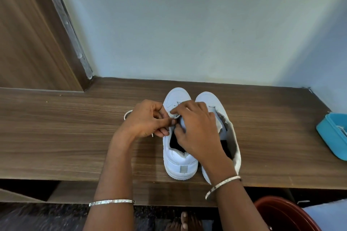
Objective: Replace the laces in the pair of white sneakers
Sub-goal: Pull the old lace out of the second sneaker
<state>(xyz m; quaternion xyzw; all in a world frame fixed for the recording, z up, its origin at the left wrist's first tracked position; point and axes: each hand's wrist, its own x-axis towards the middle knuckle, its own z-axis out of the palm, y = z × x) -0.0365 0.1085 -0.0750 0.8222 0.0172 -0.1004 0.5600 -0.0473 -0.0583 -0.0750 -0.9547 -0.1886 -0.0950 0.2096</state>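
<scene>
On tabletop [65, 137], head view, about mid-width: pair of white sneakers side by side, toes toward wall [187, 24], heels near front edge. Upright on its sole, left sneaker [178, 163], dark opening showing, grey tab at heel. Just beside it, right sneaker [210, 103], partly hidden behind right forearm, collar and tongue spread wide.

Over left sneaker's front, both hands close together, fingertips almost meeting. Curled tight, left hand [148, 120], thumb and fingers pinching white lace [125, 114] at that sneaker's left edge; loop of lace poking out behind knuckles over tabletop, stiff tip hanging below palm. Curled too, right hand [197, 127], fingers bent over left sneaker's tongue, thumb tucked down into opening, gripping the upper there; forefinger tip pressing on lace near eyelets.

Silver bangle [111, 202] on left wrist, another on right. At right end of tabletop, blue box [332, 133], cut off by frame edge. Below front edge, rim of red tub [281, 215] and bare toes [185, 221] on dark floor. At upper left, wood panel [28, 33] against wall.
</scene>
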